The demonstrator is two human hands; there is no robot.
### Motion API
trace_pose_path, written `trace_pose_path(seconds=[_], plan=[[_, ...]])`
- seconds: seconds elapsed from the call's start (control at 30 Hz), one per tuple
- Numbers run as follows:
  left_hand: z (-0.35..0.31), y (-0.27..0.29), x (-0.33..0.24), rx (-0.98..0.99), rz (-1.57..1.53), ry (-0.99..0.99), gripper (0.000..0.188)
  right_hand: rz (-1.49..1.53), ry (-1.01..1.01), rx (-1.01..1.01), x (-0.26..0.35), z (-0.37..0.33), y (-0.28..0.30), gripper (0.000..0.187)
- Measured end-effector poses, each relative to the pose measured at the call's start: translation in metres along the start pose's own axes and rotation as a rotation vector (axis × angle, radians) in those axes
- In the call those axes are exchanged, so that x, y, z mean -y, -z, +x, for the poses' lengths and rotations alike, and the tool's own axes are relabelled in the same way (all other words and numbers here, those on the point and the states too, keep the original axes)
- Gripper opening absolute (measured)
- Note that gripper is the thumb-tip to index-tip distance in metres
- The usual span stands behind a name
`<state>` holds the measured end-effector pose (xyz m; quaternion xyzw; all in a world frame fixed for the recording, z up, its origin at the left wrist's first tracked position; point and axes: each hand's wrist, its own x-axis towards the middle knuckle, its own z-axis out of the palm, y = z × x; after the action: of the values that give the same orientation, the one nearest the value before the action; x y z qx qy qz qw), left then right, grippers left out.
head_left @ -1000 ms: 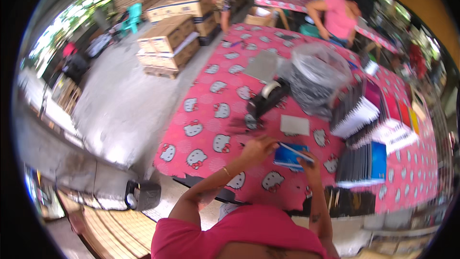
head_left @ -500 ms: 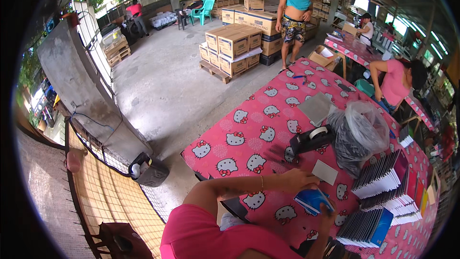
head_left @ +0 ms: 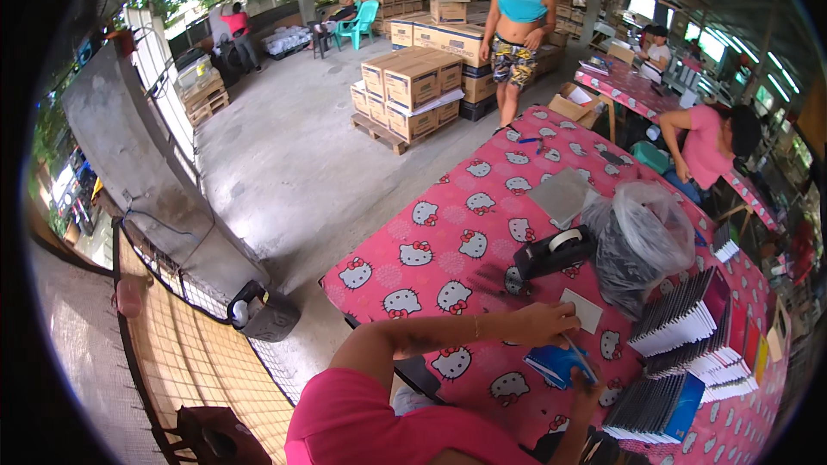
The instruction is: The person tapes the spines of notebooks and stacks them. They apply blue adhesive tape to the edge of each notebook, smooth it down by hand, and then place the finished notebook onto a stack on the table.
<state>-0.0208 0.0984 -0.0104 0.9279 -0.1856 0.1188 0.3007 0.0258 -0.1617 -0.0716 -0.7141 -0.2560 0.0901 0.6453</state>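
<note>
A small blue notebook [head_left: 551,363] lies low over the pink patterned tablecloth in front of me. My right hand [head_left: 587,386] has its fingers closed at the notebook's right side. From there a thin pale strip [head_left: 579,351], perhaps a page edge, slants up to my left hand [head_left: 551,323], whose fingertips are pinched at its upper end. Just beyond those fingers lies a pale rectangular card [head_left: 584,310]. Stacked dark spiral-bound notebooks [head_left: 676,314] with white page edges stand to the right; nearer me is another stack with a blue cover [head_left: 687,403].
A black tape dispenser [head_left: 556,251] and a clear plastic bag of dark things [head_left: 642,241] sit beyond my hands. A grey sheet [head_left: 562,195] lies farther back. A person in a turquoise top [head_left: 521,13] stands past the table's far end, near stacked cartons [head_left: 412,79].
My left hand has shifted slightly up, its fingers now over the pale card's near edge. A thin pale strip now shows between both hands. The whole view has tilted a little.
</note>
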Motion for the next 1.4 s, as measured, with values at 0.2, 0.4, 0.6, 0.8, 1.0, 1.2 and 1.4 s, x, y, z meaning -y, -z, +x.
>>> trace_pose_path(seconds=[0.2,0.4,0.6,0.8,1.0,1.2,1.4], plan=[[-0.033,-0.04,-0.046,-0.195,0.455,0.006,0.078,0.015,-0.093,-0.173,0.019,-0.002,-0.006,0.024],[0.009,0.0,-0.05,-0.206,0.602,0.027,0.084,0.083,-0.101,-0.115,0.042,0.0,-0.017,0.022],[0.016,0.009,-0.075,-0.154,0.692,0.098,0.085,0.166,-0.078,-0.085,0.048,0.003,-0.021,0.018],[0.003,-0.012,-0.079,-0.063,0.903,0.039,0.084,0.188,-0.102,-0.078,0.067,0.005,-0.017,0.022],[-0.012,-0.032,-0.054,-0.026,0.532,-0.049,0.081,0.227,-0.194,0.067,0.036,0.017,-0.019,0.026],[0.007,-0.059,-0.045,-0.106,0.578,0.008,0.087,0.139,-0.098,0.067,-0.031,0.017,-0.023,0.028],[-0.029,-0.098,-0.029,-0.078,0.445,-0.085,0.085,0.139,-0.126,0.078,-0.047,0.015,-0.026,0.034]])
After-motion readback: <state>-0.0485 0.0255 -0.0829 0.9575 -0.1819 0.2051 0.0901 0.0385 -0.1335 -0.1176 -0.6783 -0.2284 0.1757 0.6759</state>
